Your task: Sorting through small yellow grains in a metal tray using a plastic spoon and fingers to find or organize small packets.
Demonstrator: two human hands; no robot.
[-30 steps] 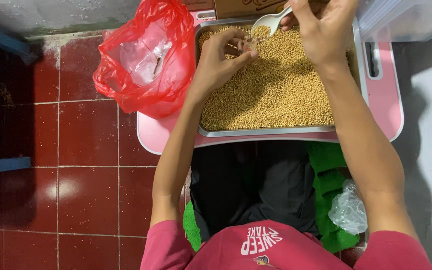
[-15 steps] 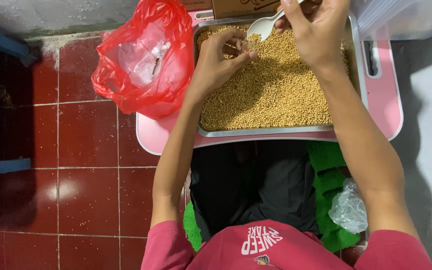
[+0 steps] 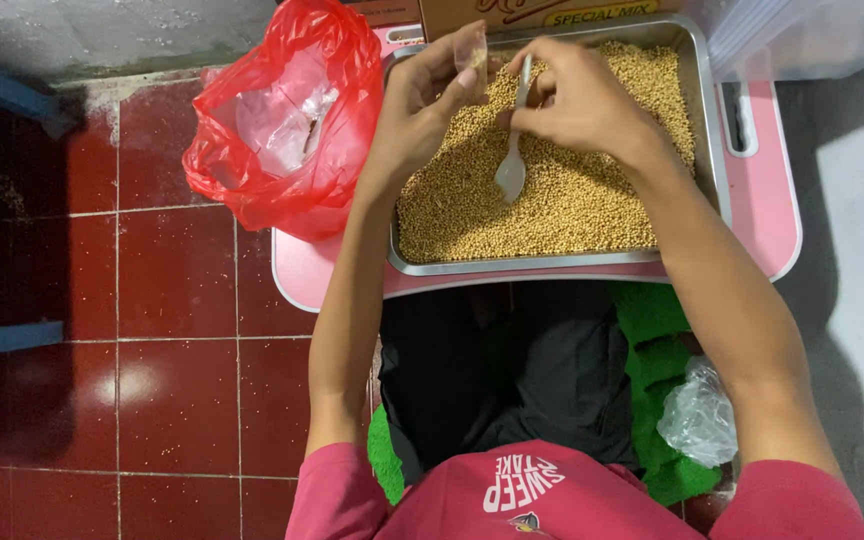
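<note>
- Head view: my left hand (image 3: pixel 420 105) pinched a small clear packet (image 3: pixel 472 52) over the metal tray (image 3: pixel 707 110) of yellow grains (image 3: pixel 572 190).
- My right hand (image 3: pixel 580 100) gripped a white plastic spoon (image 3: pixel 512 165), bowl down, touching the grains.
- The tray sat on a pink table (image 3: pixel 767 215), a red plastic bag (image 3: pixel 277 125) beside it.

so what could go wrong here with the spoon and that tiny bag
1. The small clear bag is pinched in the left hand with a narrow mouth, so grains off the white spoon in the right hand may miss it.
2. Both hands are above the metal tray, but near its far edge; spills there could bounce out.
</note>
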